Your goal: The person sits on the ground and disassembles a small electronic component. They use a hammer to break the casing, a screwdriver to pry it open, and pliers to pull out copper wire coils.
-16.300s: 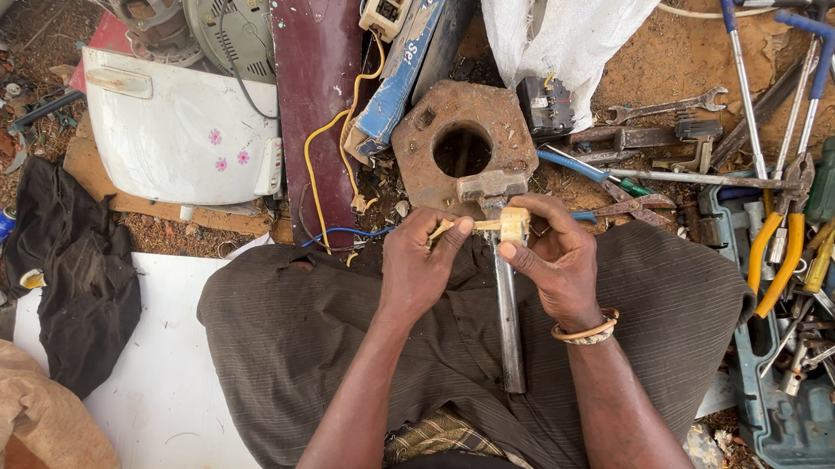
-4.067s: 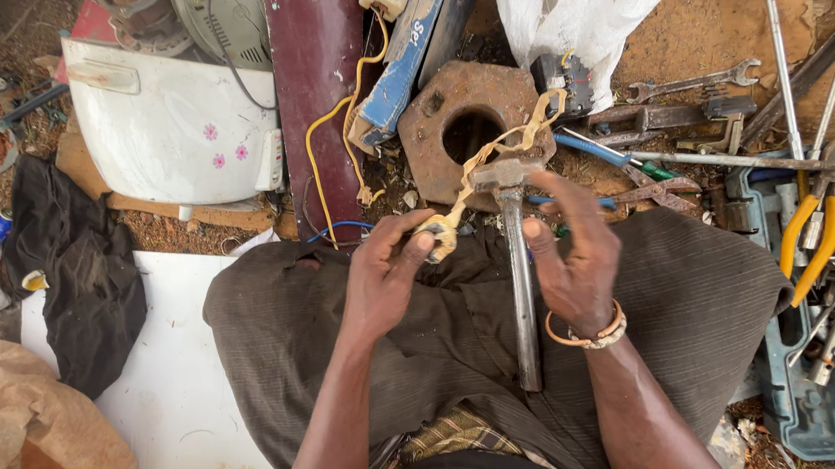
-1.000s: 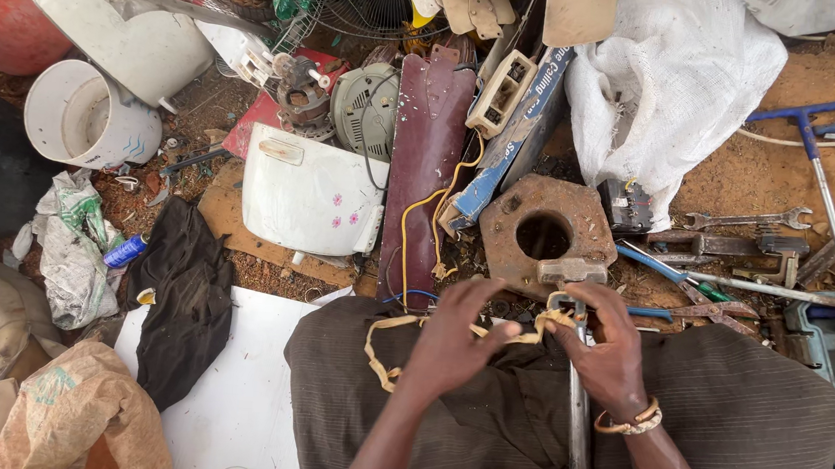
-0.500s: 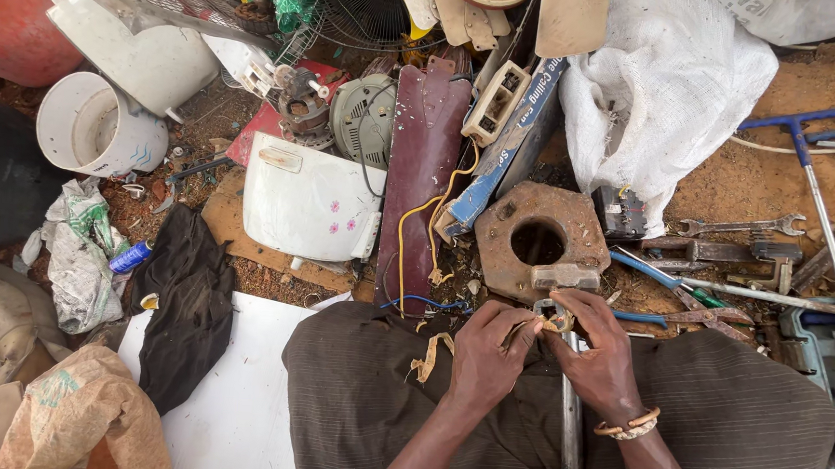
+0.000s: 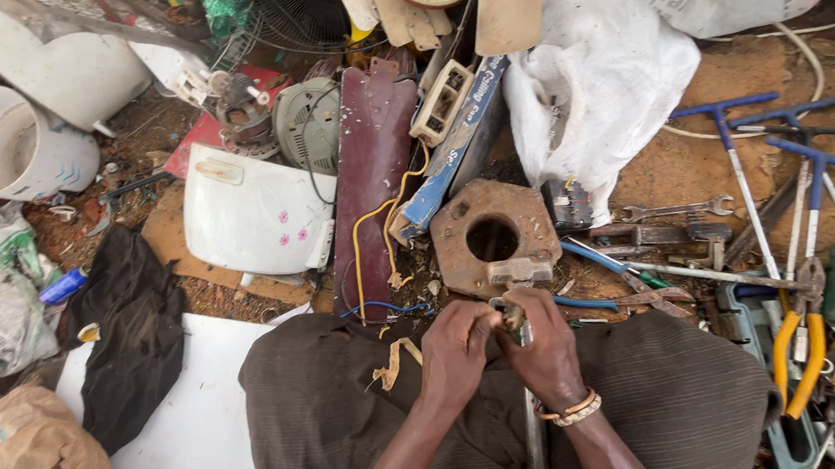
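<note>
Tan strip (image 5: pixel 392 363) now slack beside both hands (image 5: pixel 502 351).

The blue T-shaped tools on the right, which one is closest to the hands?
The left one. Its long shaft slants down toward the yellow-handled pliers, nearer the right hand than the other two blue T-handles farther right.

Both hands (image 5: pixel 502 351) cover the hammer (image 5: pixel 528 405) neck and a small part, too hidden to identify.
</note>
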### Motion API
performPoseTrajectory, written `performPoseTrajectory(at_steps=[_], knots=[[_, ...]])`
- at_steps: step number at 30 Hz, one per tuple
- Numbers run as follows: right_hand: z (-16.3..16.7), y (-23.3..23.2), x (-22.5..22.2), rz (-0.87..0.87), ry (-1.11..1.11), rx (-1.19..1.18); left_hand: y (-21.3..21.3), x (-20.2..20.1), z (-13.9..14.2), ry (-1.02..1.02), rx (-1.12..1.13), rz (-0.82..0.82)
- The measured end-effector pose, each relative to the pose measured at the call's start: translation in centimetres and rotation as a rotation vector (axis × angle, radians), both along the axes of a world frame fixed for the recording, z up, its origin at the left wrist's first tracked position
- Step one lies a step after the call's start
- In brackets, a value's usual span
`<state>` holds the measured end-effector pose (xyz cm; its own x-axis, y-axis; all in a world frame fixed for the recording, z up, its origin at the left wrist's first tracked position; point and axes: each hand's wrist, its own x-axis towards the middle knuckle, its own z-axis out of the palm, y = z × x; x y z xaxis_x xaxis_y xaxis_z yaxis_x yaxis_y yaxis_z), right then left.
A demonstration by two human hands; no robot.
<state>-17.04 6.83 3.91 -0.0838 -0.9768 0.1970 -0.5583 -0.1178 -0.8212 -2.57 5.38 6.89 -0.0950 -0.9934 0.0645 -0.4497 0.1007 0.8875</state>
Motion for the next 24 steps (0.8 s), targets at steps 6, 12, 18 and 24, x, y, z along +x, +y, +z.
performPoseTrajectory(at_steps=[6,12,18,24], knots=[[0.3,-0.1,-1.2,0.049,-0.027,0.011,-0.5,-0.3,-0.2,0.042,-0.021,-0.075],[0.3,0.5,-1.2,0.000,-0.153,0.013,-0.9,-0.6,-1.3,0.087,0.049,0.004],[-0.6,0.6,-1.4,-0.014,-0.267,-0.054,-0.8,-0.5,-3.3,0.055,-0.073,-0.056],[-0.4,1.0,-1.7,0.029,-0.328,0.004,0.0,0.2,-6.1,0.470,0.471,-0.203]])
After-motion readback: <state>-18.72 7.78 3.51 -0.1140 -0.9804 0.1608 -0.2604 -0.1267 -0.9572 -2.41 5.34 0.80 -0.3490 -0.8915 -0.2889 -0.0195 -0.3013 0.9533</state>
